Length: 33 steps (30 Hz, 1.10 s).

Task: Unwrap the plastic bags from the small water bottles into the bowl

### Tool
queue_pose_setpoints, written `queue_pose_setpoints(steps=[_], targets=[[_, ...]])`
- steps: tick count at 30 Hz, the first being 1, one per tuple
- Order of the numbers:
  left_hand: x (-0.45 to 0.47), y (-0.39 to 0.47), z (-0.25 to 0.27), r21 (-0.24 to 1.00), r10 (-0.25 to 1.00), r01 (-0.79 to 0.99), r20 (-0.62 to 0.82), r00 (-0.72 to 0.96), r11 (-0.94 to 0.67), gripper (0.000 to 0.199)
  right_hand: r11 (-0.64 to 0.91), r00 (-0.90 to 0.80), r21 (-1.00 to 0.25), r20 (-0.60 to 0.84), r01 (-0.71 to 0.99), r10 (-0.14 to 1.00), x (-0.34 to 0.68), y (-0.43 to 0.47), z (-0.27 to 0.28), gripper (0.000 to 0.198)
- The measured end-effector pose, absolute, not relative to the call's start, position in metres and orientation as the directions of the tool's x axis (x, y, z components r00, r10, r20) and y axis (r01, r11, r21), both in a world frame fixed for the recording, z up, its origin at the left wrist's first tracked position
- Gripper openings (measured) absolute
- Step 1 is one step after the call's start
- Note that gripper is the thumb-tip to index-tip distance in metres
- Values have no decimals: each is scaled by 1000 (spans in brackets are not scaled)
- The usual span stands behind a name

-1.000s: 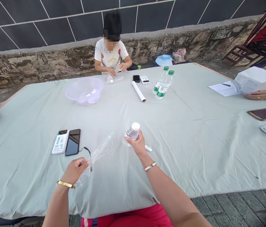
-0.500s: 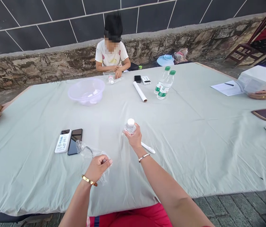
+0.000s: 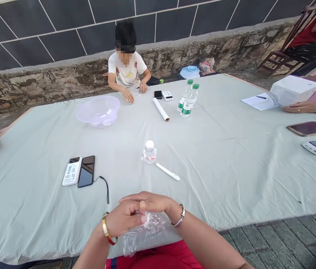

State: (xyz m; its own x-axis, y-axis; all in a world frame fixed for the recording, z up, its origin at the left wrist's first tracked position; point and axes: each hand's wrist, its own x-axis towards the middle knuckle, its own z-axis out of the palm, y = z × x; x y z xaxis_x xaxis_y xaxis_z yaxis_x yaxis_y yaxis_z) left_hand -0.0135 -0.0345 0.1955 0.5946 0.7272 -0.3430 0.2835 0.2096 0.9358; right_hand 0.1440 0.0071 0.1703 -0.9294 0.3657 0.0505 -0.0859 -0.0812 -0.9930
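Note:
Close to the table's front edge, my two hands meet around a crumpled clear plastic bag (image 3: 155,223). My left hand (image 3: 128,220) is closed on the bag, with the thumb across it. My right hand (image 3: 156,203) lies over the left hand's fingers and presses the bag between thumb and palm; some of its fingertips are hidden. Farther in stands a small clear bottle (image 3: 150,154) with a white cap, upright and apart from my hands. A white-handled tool (image 3: 167,171) lies beside it, one end against the bottle's base.
A phone (image 3: 86,172) and a white device (image 3: 71,172) lie to the left. Farther off are a purple basin (image 3: 83,116), a white roll (image 3: 160,109) and two green-capped bottles (image 3: 189,104). A person (image 3: 126,71) sits opposite; another holds a white box (image 3: 295,89) at right.
My right hand has let go of the small bottle and come back to the plastic bag. The bag has moved off the phone toward me. The person opposite has shifted their hands.

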Motion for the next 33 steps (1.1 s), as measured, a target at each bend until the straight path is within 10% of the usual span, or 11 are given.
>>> queue_pose_setpoints(steps=[7, 16, 21, 26, 30, 33], targets=[[-76, 1, 208, 799, 967, 561, -97, -237, 218, 42, -96, -874, -954, -297, 282, 383, 155, 7, 145, 29], [-93, -21, 169, 788, 828, 610, -397, 396, 86, 38, -20, -521, -981, -119, 191, 845, 180, 38, 175, 21], [-97, -19, 180, 939, 876, 194, -338, 346, 285, 29, 50, -208, -942, -22, 332, 978, 160, 32, 145, 20], [-77, 7, 174, 905, 914, -288, -369, -169, 312, 36, 238, -433, -790, -39, 566, 901, 128, -6, 117, 17], [-51, 19, 160, 919, 874, 245, -174, -453, 310, 30, 502, -659, -593, -65, 629, 749, 112, -30, 134, 13], [-40, 15, 154, 737, 948, 646, 22, -317, 199, 19, 620, -753, -573, 8, 536, 658, 117, -27, 162, 15]])
